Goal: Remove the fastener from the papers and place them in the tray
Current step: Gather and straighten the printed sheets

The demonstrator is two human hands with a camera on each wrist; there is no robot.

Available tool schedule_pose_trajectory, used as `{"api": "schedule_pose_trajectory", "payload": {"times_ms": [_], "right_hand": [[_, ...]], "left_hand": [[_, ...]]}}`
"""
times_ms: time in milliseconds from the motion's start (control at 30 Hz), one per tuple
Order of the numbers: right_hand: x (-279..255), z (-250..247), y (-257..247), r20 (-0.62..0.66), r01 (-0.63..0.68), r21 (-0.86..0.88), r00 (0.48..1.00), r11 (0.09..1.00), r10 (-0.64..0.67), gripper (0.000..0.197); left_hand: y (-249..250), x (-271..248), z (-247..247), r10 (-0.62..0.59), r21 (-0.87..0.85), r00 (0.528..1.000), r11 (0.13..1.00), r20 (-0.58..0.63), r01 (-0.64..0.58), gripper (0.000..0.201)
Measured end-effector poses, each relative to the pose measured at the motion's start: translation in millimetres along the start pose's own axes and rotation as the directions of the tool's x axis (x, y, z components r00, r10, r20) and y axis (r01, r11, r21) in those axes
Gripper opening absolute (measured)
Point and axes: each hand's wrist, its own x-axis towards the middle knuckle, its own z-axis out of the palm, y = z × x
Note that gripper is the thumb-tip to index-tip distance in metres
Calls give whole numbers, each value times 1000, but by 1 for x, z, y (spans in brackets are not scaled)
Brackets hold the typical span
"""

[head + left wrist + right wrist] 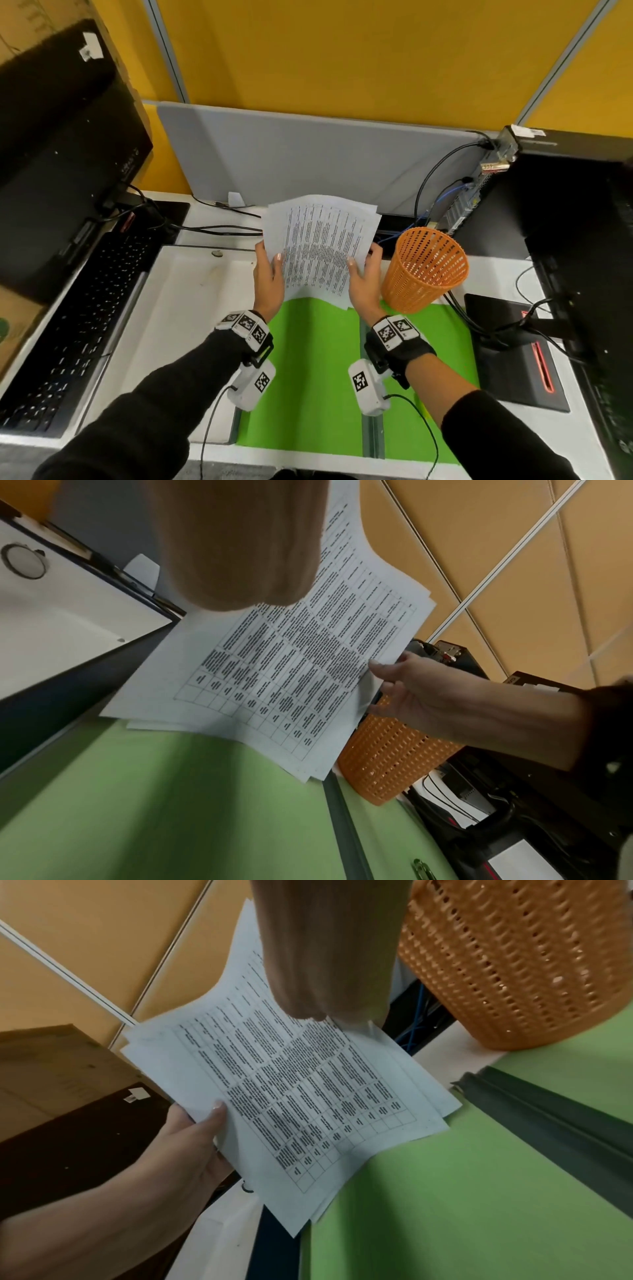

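Note:
A loose, slightly fanned stack of printed papers [322, 240] [291, 669] [291, 1096] is held up above the desk. My left hand [270, 255] [198, 1131] pinches its left edge, thumb on top. The right edge is pinched the same way by my right hand [364, 258] [411, 685]. No fastener shows on the sheets. A small paper clip [423, 869] lies on the open green folder [308, 377] below. The white tray [191, 308] [68, 610] sits to the left of the folder, with nothing in it that I can see.
An orange mesh basket [424, 270] stands just right of the papers, close to my right hand. A black keyboard [78, 308] and monitor lie at the left. At the right are a second monitor stand [513, 353], a computer tower and cables. A grey partition [308, 161] backs the desk.

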Motion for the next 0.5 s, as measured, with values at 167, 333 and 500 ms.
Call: {"api": "schedule_pose_trajectory", "payload": {"times_ms": [167,333,500], "right_hand": [[3,-6,4,23,-23,-77,999,997,25,36],[1,-5,6,18,20,-38,1000,999,-19,27],[-1,-6,20,25,-29,-105,999,994,31,24]], "left_hand": [[-4,4,-4,0,31,1000,1000,-13,0,23],[-2,9,-3,-22,-10,1000,1000,-19,22,25],[-15,3,-8,-108,-2,993,994,48,108,28]]}}
